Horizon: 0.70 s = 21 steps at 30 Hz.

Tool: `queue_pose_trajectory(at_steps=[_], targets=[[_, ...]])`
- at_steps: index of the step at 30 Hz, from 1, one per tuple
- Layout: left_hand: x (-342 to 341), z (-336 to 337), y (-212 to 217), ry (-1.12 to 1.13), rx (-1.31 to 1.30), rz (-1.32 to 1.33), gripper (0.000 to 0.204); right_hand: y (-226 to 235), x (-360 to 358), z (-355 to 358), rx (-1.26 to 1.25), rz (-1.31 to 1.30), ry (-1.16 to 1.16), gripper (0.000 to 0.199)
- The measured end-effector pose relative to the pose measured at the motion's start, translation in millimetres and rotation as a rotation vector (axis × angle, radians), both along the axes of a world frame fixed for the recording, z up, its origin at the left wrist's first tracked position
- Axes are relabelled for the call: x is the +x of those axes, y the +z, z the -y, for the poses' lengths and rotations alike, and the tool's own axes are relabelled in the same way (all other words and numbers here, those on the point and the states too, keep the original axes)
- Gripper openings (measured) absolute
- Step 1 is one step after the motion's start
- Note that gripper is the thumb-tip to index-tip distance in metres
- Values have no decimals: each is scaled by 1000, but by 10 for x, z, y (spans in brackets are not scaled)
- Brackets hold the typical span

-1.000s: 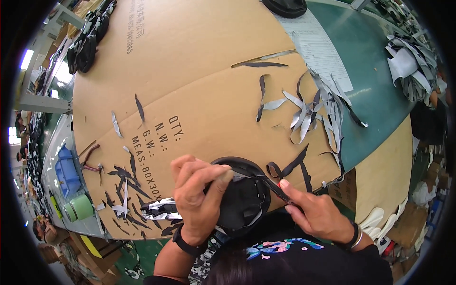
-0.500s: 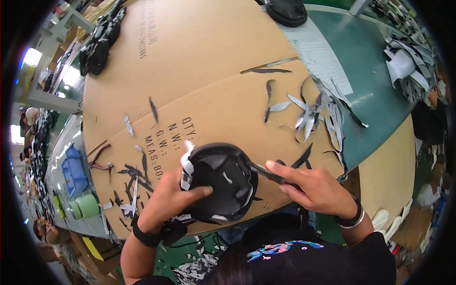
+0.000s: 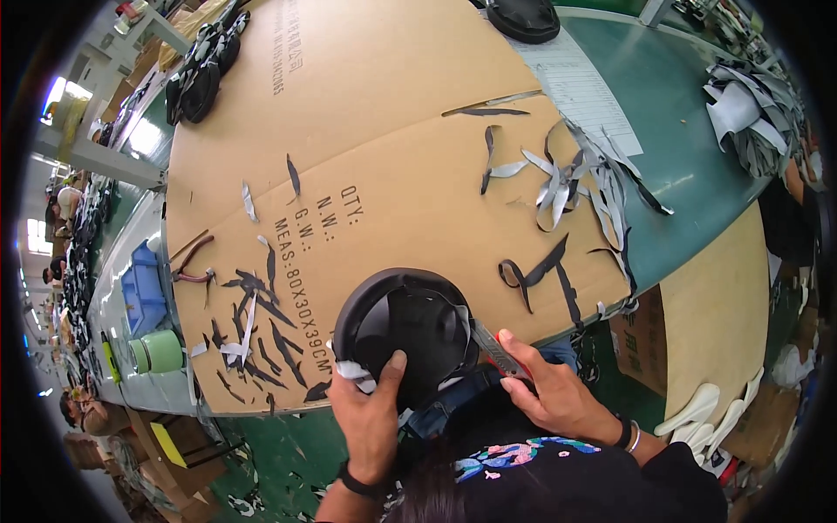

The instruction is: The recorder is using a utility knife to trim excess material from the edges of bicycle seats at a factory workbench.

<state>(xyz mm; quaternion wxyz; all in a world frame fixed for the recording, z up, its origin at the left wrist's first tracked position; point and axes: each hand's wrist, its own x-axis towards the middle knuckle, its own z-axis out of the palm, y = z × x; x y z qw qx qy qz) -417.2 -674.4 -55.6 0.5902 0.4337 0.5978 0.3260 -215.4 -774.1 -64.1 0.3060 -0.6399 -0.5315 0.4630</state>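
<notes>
My left hand (image 3: 370, 414) grips the near left rim of a round black shell-like piece (image 3: 405, 336), its thumb pressed on the hollow inside. A white strip (image 3: 353, 373) of material sticks out from the rim by that hand. My right hand (image 3: 558, 388) is closed around a utility knife (image 3: 500, 351) with a grey body and red parts. The knife's tip end meets the right rim of the black piece. This piece is tilted at the near edge of the brown cardboard sheet (image 3: 418, 209), partly over my lap.
Black and white offcuts (image 3: 248, 327) lie on the cardboard at left, more strips (image 3: 567, 187) at right. Pliers (image 3: 196, 266), a blue tray (image 3: 144, 288) and a green container (image 3: 157, 351) sit at left. A bundle of grey pieces (image 3: 750, 118) rests on the green table (image 3: 680, 192).
The black piece has turned and come slightly nearer my body. My left hand has shifted right and down to its near rim. The knife's tip end has moved down along the right rim.
</notes>
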Motion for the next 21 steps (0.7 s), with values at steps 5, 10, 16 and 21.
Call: queue_pose_trajectory(at_steps=[5, 10, 16, 21], targets=[[162, 490, -118, 254, 226, -53, 43, 120, -129, 265, -195, -122, -81, 60], [197, 662, -179, 290, 422, -136, 35, 97, -97, 472, -201, -144, -165, 60], [77, 587, -148, -25, 811, -472, 31, -56, -125, -540, 448, -13, -174, 65], [31, 408, -7, 20, 185, -154, 35, 63, 95, -964, 637, 370, -321, 61]])
